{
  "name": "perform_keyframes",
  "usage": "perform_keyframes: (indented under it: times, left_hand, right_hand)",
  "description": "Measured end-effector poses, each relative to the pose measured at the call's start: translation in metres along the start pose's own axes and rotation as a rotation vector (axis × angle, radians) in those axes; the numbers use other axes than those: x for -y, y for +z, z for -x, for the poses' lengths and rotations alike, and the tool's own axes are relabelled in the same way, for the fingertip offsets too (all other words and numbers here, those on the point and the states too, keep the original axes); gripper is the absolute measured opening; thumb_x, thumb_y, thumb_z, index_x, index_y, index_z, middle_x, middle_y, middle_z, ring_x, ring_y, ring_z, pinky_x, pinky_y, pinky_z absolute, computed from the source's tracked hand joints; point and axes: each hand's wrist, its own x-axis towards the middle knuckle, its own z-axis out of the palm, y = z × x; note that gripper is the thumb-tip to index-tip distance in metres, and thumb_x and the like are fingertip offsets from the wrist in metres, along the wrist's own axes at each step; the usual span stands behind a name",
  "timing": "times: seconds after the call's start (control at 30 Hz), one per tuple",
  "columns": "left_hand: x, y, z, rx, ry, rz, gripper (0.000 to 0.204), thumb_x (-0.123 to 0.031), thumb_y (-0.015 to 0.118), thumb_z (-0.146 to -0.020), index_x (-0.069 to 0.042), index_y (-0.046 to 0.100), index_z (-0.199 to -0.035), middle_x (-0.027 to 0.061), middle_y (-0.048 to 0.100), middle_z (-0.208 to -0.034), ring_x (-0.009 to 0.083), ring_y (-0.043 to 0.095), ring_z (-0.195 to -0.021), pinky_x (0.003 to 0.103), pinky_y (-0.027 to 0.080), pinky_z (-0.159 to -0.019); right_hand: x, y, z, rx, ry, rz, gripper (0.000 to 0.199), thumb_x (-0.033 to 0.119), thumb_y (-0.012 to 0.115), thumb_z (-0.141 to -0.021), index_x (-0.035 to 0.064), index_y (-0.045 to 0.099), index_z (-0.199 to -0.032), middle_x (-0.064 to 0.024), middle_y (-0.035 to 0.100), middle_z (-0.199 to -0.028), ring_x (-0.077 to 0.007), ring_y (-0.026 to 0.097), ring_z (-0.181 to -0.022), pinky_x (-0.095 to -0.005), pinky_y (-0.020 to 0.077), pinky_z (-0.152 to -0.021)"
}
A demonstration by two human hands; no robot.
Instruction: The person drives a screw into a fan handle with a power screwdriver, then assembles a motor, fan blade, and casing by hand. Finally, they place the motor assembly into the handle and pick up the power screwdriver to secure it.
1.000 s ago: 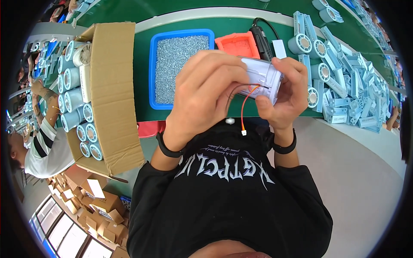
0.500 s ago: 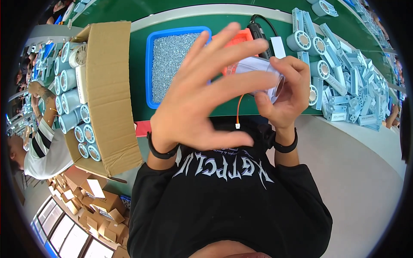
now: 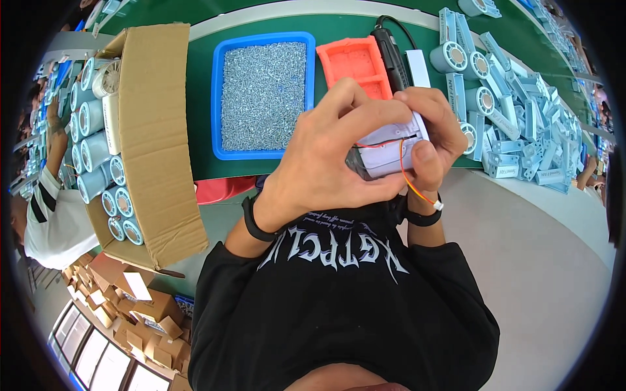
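Both hands hold a white plastic housing (image 3: 383,158) above the table's near edge, in front of my chest. My left hand (image 3: 313,159) wraps round its left end, fingers over the top and thumb beneath. My right hand (image 3: 435,120) grips the right end, its thumb pressed against the near side. A thin cable (image 3: 407,171) of red, orange and yellow wires comes out of the housing and hangs over its near side, ending in a small white connector (image 3: 438,205). A dark, see-through part shows at the housing's left end; my fingers hide much of the rest.
A blue tray (image 3: 217,98) of small metal screws lies on the green table, beside an orange-red divided tray (image 3: 352,62) and a black corded tool (image 3: 391,55). Light-blue plastic parts (image 3: 515,124) are heaped at right. An open cardboard box (image 3: 156,143) of round-ended units stands left.
My left hand, spread and blurred over the housing before, has closed round its left end. The housing has turned, and its cable now hangs farther right, near my right wrist.
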Motion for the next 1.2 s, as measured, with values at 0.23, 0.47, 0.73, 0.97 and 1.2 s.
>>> perform_keyframes:
  times: [0.23, 0.47, 0.73, 0.97, 1.2]
  left_hand:
    - [-0.004, 0.008, 0.005, -0.039, -0.03, -0.007, 0.051, -0.015, 0.08, -0.049, -0.008, 0.064, -0.097, 0.0034, 0.054, -0.081, 0.016, 0.048, -0.066, 0.026, 0.042, -0.058]
    - [0.003, 0.008, 0.008, -0.044, 0.015, 0.021, 0.052, -0.016, 0.08, -0.049, -0.008, 0.066, -0.099, 0.003, 0.054, -0.082, 0.0146, 0.046, -0.066, 0.025, 0.041, -0.058]
    - [0.005, 0.006, 0.013, -0.078, 0.105, 0.073, 0.051, -0.015, 0.08, -0.05, -0.006, 0.067, -0.099, 0.0045, 0.057, -0.086, 0.0147, 0.048, -0.07, 0.024, 0.041, -0.06]
    - [0.013, -0.005, 0.04, 0.192, -0.022, 0.143, 0.069, -0.011, 0.077, -0.052, -0.011, 0.056, -0.118, 0.0098, 0.055, -0.096, 0.0249, 0.058, -0.077, 0.033, 0.05, -0.063]
    - [0.001, 0.016, 0.118, 0.429, -0.512, 0.424, 0.084, -0.017, 0.08, -0.053, -0.005, 0.042, -0.127, 0.0135, 0.056, -0.11, 0.0286, 0.058, -0.098, 0.035, 0.048, -0.081]
  right_hand:
    - [-0.004, 0.0, 0.009, -0.029, 0.132, -0.132, 0.047, 0.035, 0.059, -0.071, -0.0084, 0.061, -0.089, -0.0157, 0.058, -0.087, -0.0195, 0.056, -0.075, -0.0281, 0.0442, -0.064]
    - [-0.004, 0.005, 0.009, -0.048, 0.134, -0.15, 0.045, 0.036, 0.057, -0.072, -0.007, 0.058, -0.085, -0.0147, 0.057, -0.086, -0.018, 0.055, -0.072, -0.0275, 0.0428, -0.062]
    - [0.008, 0.001, 0.005, 0.029, 0.04, 0.043, 0.042, 0.035, 0.056, -0.072, -0.0054, 0.058, -0.084, -0.0134, 0.058, -0.076, -0.0195, 0.055, -0.064, -0.0279, 0.0432, -0.054]
    - [0.012, 0.003, 0.037, 0.121, -0.134, 0.296, 0.036, 0.029, 0.056, -0.072, -0.0043, 0.059, -0.084, -0.0146, 0.057, -0.075, -0.0236, 0.056, -0.061, -0.0305, 0.0444, -0.051]
    - [0.033, 0.003, 0.12, 0.479, -0.073, 0.346, 0.035, 0.031, 0.06, -0.068, -0.0002, 0.06, -0.083, -0.0113, 0.056, -0.078, -0.0238, 0.056, -0.063, -0.0289, 0.0447, -0.05]
